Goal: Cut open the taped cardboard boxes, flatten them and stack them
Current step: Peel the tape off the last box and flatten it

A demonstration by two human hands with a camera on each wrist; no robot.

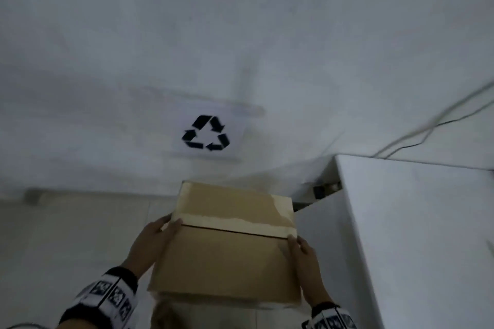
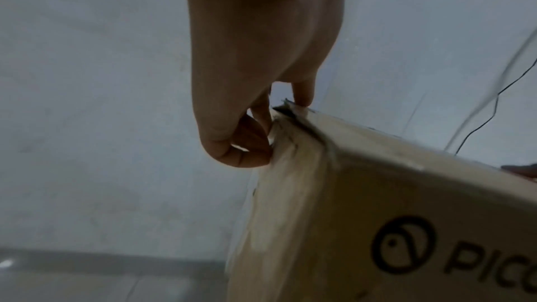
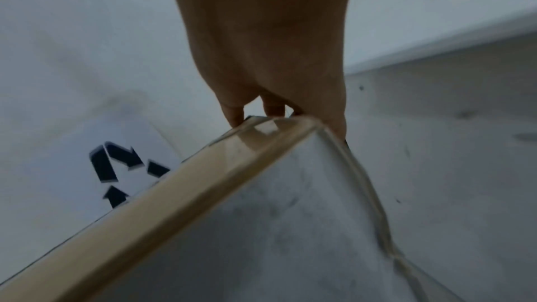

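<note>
You've got the flattened cardboard box (image 1: 227, 243) pinched in both hands' fingers (image 2: 302, 94), so I'd guess only stacking under the recycling sign (image 1: 206, 133) remains.

The box (image 1: 227, 243) is brown cardboard, matt and slightly fibrous, with a black printed logo (image 2: 404, 245) on one face. A strip of tape (image 1: 235, 224) runs across its top; it looks glossy and pale, with a ragged torn edge, and in the right wrist view it catches the light along the box's edge. At 12 o'clock from the box, a sheet of white paper (image 1: 207, 133) bears a black printed recycling mark. The wall (image 1: 240, 21) is matt white with faint smudges. At 3 o'clock, the cabinet (image 1: 414, 222) is smooth white.
</note>
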